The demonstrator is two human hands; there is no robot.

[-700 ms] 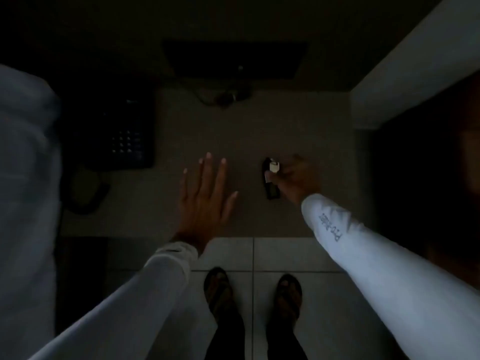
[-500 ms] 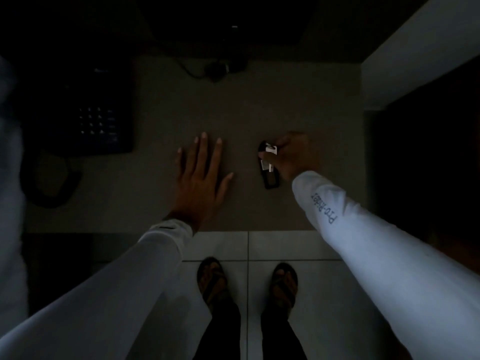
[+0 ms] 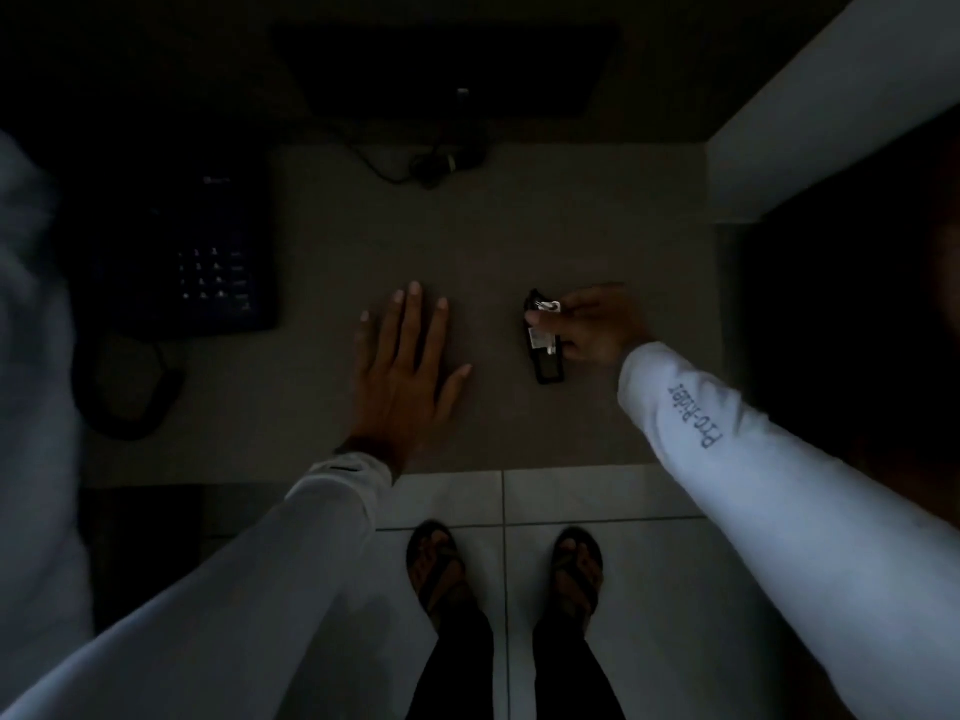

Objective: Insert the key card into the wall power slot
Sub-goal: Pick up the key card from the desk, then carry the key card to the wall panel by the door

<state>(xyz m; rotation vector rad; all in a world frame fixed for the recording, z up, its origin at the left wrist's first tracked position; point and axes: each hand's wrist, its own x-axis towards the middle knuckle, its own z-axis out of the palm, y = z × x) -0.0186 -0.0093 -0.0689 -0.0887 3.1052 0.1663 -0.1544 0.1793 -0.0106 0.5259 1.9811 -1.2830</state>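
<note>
The room is dark. A small dark key card (image 3: 545, 356) with a white tag and a metal ring lies on the grey desk top (image 3: 493, 241), right of centre. My right hand (image 3: 597, 324) rests on it, fingertips pinched on the ring and tag at its far end. My left hand (image 3: 405, 376) lies flat on the desk with fingers spread, a hand's width left of the card, holding nothing. No wall power slot shows in this view.
A dark desk telephone (image 3: 208, 257) with a coiled cord sits at the left. A black screen (image 3: 447, 70) and a cable stand at the back. A pale wall (image 3: 831, 106) rises at the right. My sandalled feet (image 3: 504, 574) stand on white floor tiles.
My right hand's fingers have closed further on the ring and tag of the key card. The view shifted slightly. The left hand stays flat.
</note>
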